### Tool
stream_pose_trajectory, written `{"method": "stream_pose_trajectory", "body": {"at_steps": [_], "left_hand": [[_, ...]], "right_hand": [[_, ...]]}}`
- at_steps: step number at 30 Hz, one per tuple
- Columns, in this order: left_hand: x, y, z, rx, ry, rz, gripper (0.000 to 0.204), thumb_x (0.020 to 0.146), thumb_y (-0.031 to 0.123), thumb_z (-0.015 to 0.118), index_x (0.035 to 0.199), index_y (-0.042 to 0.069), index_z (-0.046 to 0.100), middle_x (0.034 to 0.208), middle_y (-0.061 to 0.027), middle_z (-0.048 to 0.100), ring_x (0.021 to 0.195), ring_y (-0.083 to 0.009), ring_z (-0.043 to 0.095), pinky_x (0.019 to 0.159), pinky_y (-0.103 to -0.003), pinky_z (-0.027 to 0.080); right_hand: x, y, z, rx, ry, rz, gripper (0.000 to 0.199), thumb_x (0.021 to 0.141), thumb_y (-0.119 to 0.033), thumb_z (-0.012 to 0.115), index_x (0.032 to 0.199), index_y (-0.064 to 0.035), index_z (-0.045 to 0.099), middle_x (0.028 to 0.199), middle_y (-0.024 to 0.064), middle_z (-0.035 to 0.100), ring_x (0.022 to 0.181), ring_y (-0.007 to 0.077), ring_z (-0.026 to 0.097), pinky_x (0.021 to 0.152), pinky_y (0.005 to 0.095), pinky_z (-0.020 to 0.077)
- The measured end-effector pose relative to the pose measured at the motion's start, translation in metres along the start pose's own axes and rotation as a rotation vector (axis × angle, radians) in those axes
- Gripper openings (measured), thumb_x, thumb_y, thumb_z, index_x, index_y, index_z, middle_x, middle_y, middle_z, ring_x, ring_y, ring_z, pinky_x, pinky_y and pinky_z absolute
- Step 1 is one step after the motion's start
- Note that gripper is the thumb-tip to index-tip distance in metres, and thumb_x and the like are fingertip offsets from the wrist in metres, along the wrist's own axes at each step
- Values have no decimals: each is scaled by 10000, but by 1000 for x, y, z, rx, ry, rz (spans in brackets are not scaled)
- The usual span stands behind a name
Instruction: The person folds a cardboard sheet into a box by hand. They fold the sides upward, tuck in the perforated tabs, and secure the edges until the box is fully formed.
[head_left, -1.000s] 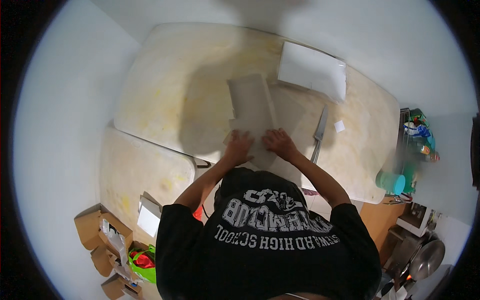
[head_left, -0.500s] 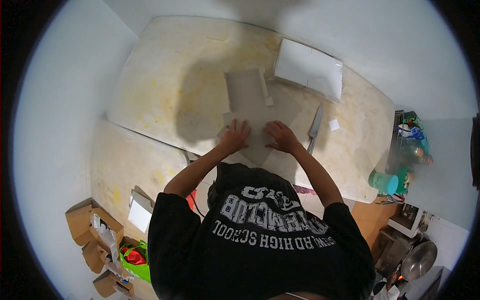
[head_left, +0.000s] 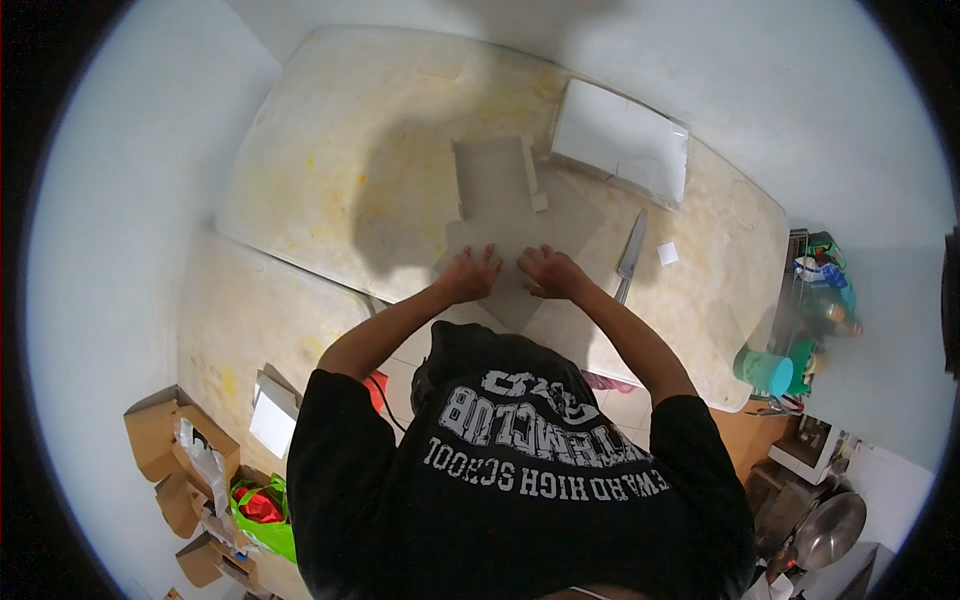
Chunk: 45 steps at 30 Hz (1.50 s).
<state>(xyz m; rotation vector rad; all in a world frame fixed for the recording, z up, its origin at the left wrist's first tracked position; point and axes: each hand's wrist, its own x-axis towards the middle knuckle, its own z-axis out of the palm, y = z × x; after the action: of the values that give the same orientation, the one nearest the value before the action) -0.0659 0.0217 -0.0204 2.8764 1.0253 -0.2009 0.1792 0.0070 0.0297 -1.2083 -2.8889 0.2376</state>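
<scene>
A partly folded grey cardboard box (head_left: 492,180) lies on the table, its far section standing up in low walls with a small tab at its right side. Toward me spreads its flat panel (head_left: 512,305). My left hand (head_left: 472,275) rests on the left part of this panel, fingers bent and somewhat apart. Opposite it, my right hand (head_left: 553,273) touches the panel with curled fingers, their tips close to the middle. Neither hand lifts anything. What lies under the palms is hidden.
Right of my right hand lies a knife (head_left: 632,250), beside a small white square (head_left: 667,254). A white box (head_left: 620,140) stands at the back right. A turquoise container (head_left: 765,371) is at the right edge. Opened cartons (head_left: 160,440) and a green bag (head_left: 262,520) sit lower left.
My right hand has slid left, toward the panel's middle, and its fingers have curled more. The left hand's fingers have bent a little. The cardboard looks much the same.
</scene>
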Motion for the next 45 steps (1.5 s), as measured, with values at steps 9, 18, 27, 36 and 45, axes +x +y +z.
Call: {"method": "stream_pose_trajectory", "body": {"at_steps": [9, 18, 27, 36, 45], "left_hand": [[8, -1, -37, -5, 17, 75, 695, 752, 482, 710, 1265, 55, 520, 1386, -227, 447, 1167, -369, 524, 905, -524, 447], [-42, -5, -40, -110, 35, 11, 466, 802, 268, 663, 1229, 111, 565, 1347, -145, 492, 1238, -365, 461, 976, -520, 433], [-40, -40, -18, -52, 190, 228, 296, 850, 190, 586, 1140, 174, 641, 1304, -22, 559, 1216, -270, 500, 1017, -506, 401], [-46, -35, -20, -564, 362, -57, 194, 831, 97, 593, 995, 172, 663, 1138, 14, 672, 1162, -166, 584, 996, -401, 437], [-43, -1, -36, -264, 436, -120, 151, 841, 74, 566, 956, 130, 647, 1188, -9, 627, 1259, -252, 490, 1046, -518, 355]], "right_hand": [[12, 14, -2, -85, -95, -46, 342, 783, -324, 676, 1025, -106, 574, 909, 78, 606, 778, 274, 666, 574, 390, 548], [-48, -3, -1, 245, 86, 152, 549, 761, -348, 710, 1230, -115, 545, 1320, 98, 534, 1211, 284, 517, 958, 424, 466], [-49, -9, 8, 317, 260, 336, 512, 724, -279, 756, 1171, -116, 570, 1237, 104, 584, 1090, 299, 598, 948, 414, 475], [-39, -16, -2, 232, 277, 280, 511, 693, -317, 772, 1137, -131, 601, 1191, 85, 599, 1088, 292, 565, 964, 436, 444], [-20, -16, 24, 54, 176, 238, 285, 820, -256, 647, 1075, -129, 631, 1109, 87, 626, 1093, 290, 567, 1027, 540, 369]]}}
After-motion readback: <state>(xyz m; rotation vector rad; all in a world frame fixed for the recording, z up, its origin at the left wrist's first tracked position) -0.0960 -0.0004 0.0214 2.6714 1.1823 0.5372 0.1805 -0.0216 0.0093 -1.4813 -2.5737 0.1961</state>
